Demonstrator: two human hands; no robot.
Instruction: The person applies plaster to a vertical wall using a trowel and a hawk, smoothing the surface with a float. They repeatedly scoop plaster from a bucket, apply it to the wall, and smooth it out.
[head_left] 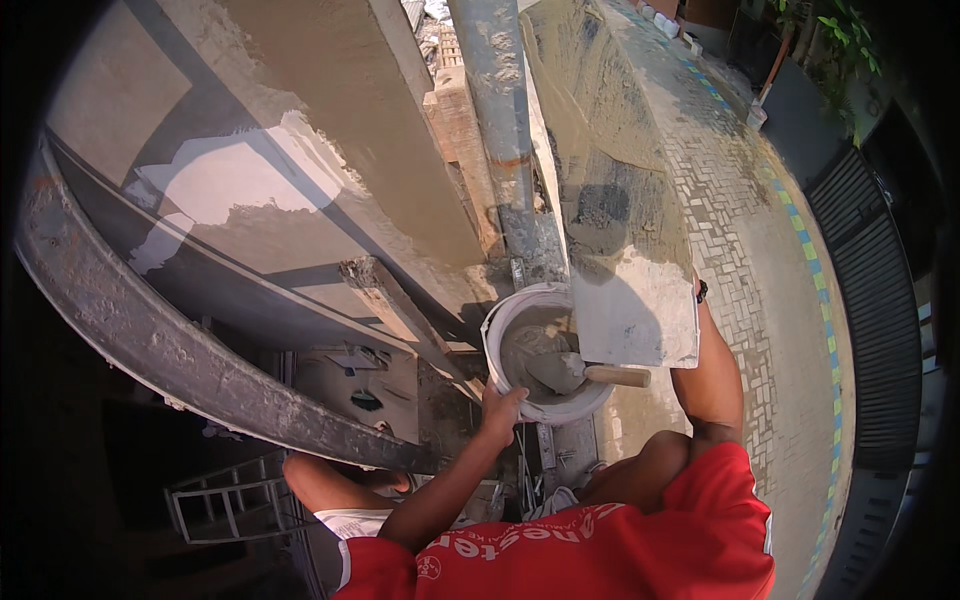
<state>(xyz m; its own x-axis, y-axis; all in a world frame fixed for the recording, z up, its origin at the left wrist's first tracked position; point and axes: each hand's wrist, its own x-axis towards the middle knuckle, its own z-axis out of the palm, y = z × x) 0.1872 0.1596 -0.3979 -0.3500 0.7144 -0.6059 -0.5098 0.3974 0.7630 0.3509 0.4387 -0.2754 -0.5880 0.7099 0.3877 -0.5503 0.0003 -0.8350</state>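
Left hand (505, 408) is clasping the near-left rim of the bucket (552, 409), fingers curled. Mortar (525, 343) is probably making it heavy; we're favouring rim holds. Trowel (617, 376) is resting across it, handle rightward. Board (640, 315) is hiding the right hand; we're not telling its grip.

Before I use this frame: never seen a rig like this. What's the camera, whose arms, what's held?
No machine here: one person in a red shirt works bare-handed. The single picture comes from a fisheye camera on their head, looking down, so edges bend. The left hand grips the rim of a white bucket holding grey mortar. A trowel lies in it, handle over the rim. The right forearm goes behind a mortar-smeared panel, hiding the right hand; its grip can't be told.
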